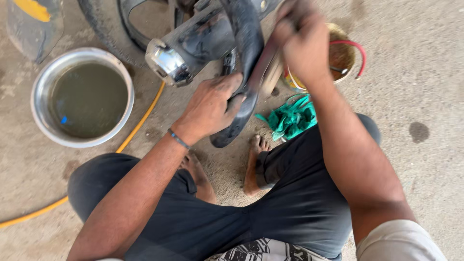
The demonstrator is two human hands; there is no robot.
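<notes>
The black rubber tube (pixel 241 72) sits at centre frame, 12 o'clock from your knees, hanging off the wheel (pixel 108 29) w/ a loop already pulled free; the rest looks still tucked in, so approx. part-way. Your left hand (pixel 210 108) is clamped round the lower loop. Your right hand (pixel 302 41), at 1 o'clock, is blurred; grip can't be told. Water basin (pixel 82 96) at 9 o'clock, green rag (pixel 292 118) at 3.

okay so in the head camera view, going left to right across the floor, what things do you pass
Steel basin of murky water → yellow hose → chrome exhaust end → left hand gripping the black rubber tube → green rag → right hand → small bucket with red handle → dark stain on the concrete.
</notes>
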